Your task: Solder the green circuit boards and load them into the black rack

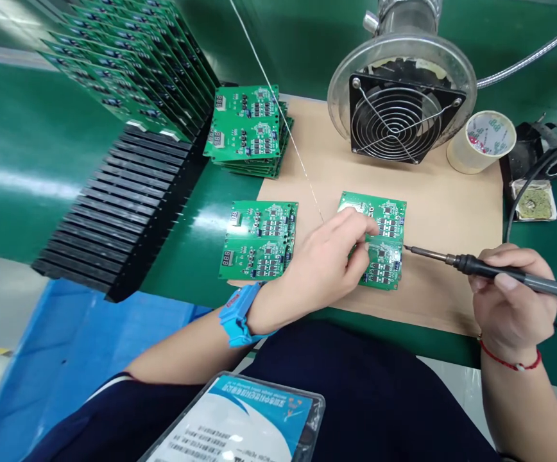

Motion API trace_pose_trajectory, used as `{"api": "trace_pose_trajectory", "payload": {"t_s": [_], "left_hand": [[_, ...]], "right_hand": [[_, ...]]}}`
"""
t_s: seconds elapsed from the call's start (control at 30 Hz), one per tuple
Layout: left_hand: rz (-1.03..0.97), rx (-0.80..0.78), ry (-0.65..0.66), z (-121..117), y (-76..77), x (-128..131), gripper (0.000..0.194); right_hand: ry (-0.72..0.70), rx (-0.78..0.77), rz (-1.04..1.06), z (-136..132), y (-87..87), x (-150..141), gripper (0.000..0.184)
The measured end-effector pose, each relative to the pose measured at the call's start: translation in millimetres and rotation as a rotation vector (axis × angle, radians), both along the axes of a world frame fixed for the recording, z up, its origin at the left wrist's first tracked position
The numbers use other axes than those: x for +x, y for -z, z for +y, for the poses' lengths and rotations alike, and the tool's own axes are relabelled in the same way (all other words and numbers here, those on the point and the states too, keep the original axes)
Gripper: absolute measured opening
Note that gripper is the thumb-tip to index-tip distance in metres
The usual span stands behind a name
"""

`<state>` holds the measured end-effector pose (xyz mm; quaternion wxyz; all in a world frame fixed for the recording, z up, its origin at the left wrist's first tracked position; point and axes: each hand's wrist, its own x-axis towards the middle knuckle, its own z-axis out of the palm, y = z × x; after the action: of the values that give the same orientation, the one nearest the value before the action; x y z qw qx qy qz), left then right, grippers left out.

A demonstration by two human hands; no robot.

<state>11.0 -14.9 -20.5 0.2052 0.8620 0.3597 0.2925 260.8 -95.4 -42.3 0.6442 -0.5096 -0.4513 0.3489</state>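
Note:
My left hand (329, 263), in a blue wristband, is bent over a green circuit board (388, 256) on the brown sheet, its fingers curled and covering the board's left part. A thin solder wire (302, 163) runs down from above into this hand; its end is hidden. My right hand (514, 295) grips a soldering iron (483, 266) like a pen, the tip pointing left at the board's right edge. Whether the tip touches the board I cannot tell. Just left of my left hand lies another circuit board (257, 240), with a three-digit display on each half.
A stack of boards (244, 125) sits behind. To the left, a black slotted rack (115, 205) holds several upright boards (129, 64). A fume extractor fan (396, 122) hangs at the back, beside a tape roll (480, 141), an iron stand (543, 154) and a sponge (533, 200).

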Motion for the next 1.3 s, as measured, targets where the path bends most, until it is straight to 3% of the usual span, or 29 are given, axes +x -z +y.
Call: {"api": "trace_pose_trajectory", "payload": {"t_s": [0.23,0.5,0.9,1.3], "left_hand": [[0.027,0.010,-0.014,-2,6.0,4,0.025],[0.030,0.051,0.029,-3,12.2,11,0.024],[0.048,0.089,0.091,-9,13.0,10,0.025],[0.190,0.179,0.074,-11,15.2,16,0.024]], "right_hand": [[-0.066,0.013,-0.061,1,9.9,-6,0.015],[-0.049,0.039,-0.034,3,9.1,-5,0.008],[-0.071,0.051,-0.018,4,5.5,-5,0.013],[-0.051,0.049,-0.044,4,6.3,-5,0.010]]}}
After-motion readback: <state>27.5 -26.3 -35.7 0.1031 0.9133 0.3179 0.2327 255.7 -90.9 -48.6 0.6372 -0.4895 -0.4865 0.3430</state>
